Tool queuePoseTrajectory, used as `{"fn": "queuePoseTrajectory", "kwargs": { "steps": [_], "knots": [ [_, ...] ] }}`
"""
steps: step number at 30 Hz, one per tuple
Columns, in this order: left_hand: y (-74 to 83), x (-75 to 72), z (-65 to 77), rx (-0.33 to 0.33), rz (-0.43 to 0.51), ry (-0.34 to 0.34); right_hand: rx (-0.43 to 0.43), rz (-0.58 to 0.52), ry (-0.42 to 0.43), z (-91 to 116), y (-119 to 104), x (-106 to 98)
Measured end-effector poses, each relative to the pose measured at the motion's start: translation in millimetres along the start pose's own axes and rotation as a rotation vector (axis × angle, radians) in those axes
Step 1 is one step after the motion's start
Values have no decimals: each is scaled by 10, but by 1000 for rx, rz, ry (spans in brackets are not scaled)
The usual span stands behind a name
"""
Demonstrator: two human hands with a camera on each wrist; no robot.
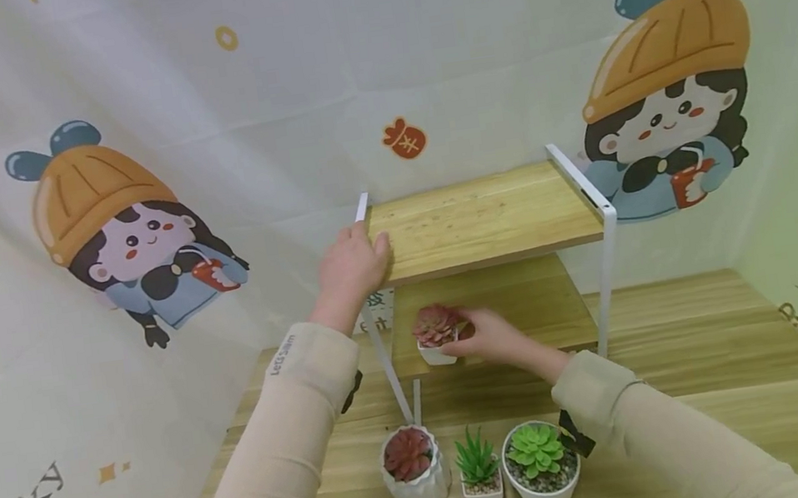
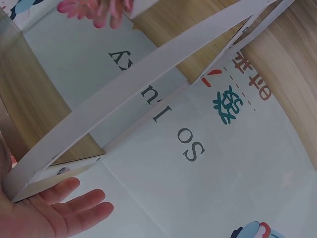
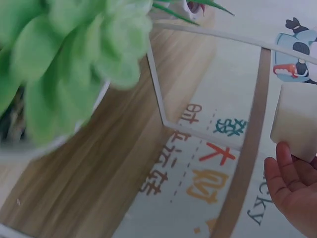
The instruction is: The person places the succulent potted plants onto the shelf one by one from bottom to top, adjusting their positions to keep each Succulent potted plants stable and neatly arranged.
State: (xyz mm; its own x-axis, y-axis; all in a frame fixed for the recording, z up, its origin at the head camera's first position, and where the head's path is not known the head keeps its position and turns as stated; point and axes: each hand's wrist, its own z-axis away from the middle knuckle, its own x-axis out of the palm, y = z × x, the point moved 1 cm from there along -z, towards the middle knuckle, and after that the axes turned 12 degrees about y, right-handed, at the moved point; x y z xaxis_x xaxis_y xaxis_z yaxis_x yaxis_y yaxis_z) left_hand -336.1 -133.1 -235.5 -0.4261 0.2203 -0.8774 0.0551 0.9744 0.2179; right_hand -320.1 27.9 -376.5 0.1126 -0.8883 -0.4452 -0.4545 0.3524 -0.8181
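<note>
A two-tier wooden shelf [image 1: 479, 222] with a white metal frame stands on the table. At its upper left corner my left hand [image 1: 353, 267] grips the frame, thumb over the top board and fingers outside the white bar [image 2: 124, 79]. My right hand [image 1: 490, 336] holds a pink succulent [image 1: 435, 325] by its small white square pot [image 3: 297, 119], at the front left of the lower board [image 1: 497, 303]. In the right wrist view the fingers [image 3: 285, 171] lie against the pot's base. Only pink leaf tips [image 2: 94, 10] of the plant show in the left wrist view.
In front of the shelf stand a dark red succulent in a ribbed white pot [image 1: 423, 486], a spiky green plant [image 1: 476, 457] and a green succulent [image 1: 536, 450] in a round white pot, close to my right sleeve. A printed cloth [image 1: 292, 128] hangs behind and beside the wooden table.
</note>
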Motion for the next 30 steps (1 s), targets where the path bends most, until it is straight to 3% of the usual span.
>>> {"fn": "queuePoseTrajectory", "kwargs": {
  "steps": [8, 25, 30],
  "knots": [
    [11, 21, 9, 1, 17, 7, 54, 2, 5, -30, -37, 148],
    [5, -6, 10, -10, 30, 23, 91, -34, -10, -75, -7, 227],
    [-2, 1, 2, -21, 41, 21, 112, 30, -13, -40, -49, 179]
  ]
}}
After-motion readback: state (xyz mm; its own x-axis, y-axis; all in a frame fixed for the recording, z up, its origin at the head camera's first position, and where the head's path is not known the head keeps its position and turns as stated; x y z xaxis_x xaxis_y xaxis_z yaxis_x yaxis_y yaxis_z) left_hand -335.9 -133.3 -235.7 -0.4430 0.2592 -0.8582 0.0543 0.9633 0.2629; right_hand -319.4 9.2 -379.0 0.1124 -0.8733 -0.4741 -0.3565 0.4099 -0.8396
